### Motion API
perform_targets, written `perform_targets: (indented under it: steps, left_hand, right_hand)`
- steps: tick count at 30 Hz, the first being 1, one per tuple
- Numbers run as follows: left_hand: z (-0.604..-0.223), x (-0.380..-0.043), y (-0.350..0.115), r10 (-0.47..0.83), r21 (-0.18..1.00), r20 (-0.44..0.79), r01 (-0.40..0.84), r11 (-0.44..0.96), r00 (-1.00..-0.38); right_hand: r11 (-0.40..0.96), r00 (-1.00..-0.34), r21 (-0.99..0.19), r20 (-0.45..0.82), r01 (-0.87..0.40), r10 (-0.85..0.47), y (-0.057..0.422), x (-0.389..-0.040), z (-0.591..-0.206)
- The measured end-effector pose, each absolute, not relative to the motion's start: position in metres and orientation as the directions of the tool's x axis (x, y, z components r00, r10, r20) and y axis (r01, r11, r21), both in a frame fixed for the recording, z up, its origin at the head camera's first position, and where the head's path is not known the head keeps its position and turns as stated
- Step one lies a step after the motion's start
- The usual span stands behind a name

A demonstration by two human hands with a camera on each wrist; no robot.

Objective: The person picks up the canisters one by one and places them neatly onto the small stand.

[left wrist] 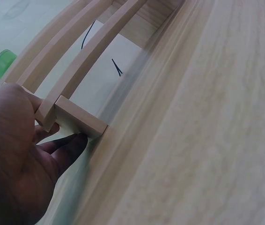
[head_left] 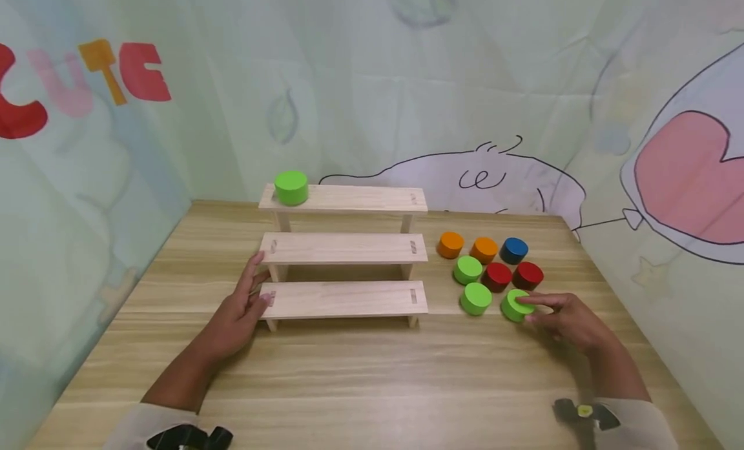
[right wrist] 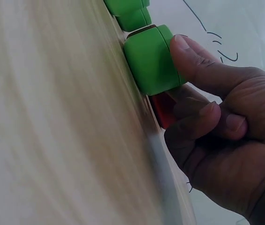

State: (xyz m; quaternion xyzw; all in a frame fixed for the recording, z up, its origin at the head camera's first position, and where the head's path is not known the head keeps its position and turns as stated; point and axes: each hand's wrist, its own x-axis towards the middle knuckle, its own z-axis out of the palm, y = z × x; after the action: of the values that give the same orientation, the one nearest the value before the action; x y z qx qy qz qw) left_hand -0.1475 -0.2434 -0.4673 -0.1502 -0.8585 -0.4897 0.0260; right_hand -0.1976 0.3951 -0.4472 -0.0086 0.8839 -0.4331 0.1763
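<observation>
A pale wooden three-step stand (head_left: 344,248) is on the table, with one green round block (head_left: 291,188) at the left of its top step. My left hand (head_left: 235,319) grips the stand's left end, the thumb lying on the lowest step. In the left wrist view, its fingertips (left wrist: 78,142) touch the leg under that step. At the right, my right hand (head_left: 566,321) pinches a green round block (right wrist: 152,61) between thumb and finger, low at the table surface. Whether that block touches the table I cannot tell.
Beside the held block stand two other green blocks (head_left: 476,299), two red blocks (head_left: 496,277), two orange blocks (head_left: 450,245) and a blue block (head_left: 514,250). A printed cloth (head_left: 360,82) hangs behind and along both sides of the wooden table (head_left: 372,385).
</observation>
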Motion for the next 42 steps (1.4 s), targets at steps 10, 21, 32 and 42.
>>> perform_targets:
  steps: [10,21,32,42]
  left_hand:
    - [-0.466,-0.148,-0.243,0.237,0.835,0.199,0.291,0.468,-0.951]
    - [-0.464,-0.152,-0.242,0.250,0.817,0.216,0.315,0.484,-0.944]
    - [-0.466,-0.150,-0.243,0.246,0.816,0.214,0.311,0.488,-0.946]
    - [-0.467,-0.148,-0.243,0.226,0.825,0.198,0.287,0.487,-0.954]
  right_hand:
    - [0.649,-0.939,-0.748,-0.307,0.136,-0.158,0.396,-0.198,-0.448]
    - [0.640,-0.949,-0.755,-0.288,0.142,-0.130,0.396,-0.193,-0.445]
    - [0.594,-0.944,-0.790,-0.293,0.151,-0.150,0.395,-0.193,-0.442]
    - [0.612,-0.941,-0.783,-0.278,0.107,-0.191,0.396,-0.193,-0.431]
